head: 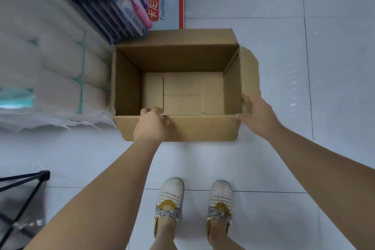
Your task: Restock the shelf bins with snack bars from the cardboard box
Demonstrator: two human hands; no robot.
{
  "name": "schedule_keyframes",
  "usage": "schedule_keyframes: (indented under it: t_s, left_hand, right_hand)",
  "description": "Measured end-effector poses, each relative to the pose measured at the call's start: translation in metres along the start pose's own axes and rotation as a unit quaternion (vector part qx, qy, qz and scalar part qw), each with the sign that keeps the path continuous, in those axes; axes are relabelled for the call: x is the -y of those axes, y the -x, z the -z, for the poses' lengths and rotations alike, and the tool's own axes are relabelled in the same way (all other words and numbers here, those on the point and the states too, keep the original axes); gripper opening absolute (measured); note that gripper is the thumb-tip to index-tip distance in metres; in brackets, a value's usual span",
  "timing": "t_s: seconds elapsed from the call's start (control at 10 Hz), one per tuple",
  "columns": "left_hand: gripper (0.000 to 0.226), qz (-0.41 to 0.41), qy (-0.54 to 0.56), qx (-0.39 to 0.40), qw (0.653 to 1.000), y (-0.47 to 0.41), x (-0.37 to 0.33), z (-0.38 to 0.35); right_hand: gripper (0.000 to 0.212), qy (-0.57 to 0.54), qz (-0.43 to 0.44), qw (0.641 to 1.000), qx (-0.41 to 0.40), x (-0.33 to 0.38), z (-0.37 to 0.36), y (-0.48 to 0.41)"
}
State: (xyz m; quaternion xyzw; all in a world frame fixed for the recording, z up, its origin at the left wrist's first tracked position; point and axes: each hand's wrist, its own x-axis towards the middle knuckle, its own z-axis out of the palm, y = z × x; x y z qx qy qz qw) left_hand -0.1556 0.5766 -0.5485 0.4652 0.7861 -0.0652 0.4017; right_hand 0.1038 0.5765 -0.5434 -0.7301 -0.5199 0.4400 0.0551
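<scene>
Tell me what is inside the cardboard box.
Inside the cardboard box only its bare bottom flaps show; no snack bars are visible. The left hand grips the near rim, its fingers hooked inside. The near wall's inner face is hidden from this angle.

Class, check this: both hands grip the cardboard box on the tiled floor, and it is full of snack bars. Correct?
No: the head view shows the cardboard box empty. The left hand and right hand do grip it on the tiled floor.

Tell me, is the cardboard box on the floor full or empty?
Empty. The cardboard box stands open at the top, and only its bare bottom flaps show inside; nothing lies in it.
</scene>
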Motion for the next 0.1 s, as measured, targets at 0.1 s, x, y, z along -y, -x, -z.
schedule_keyframes:
  t_s: [0.1]
  left_hand:
    - [0.039,-0.058,0.002,-0.018,0.998,0.0408,-0.0157,0.0438]
  right_hand:
    - [0.057,-0.003,0.012,0.999,0.039,0.0543,0.0305,0.0299]
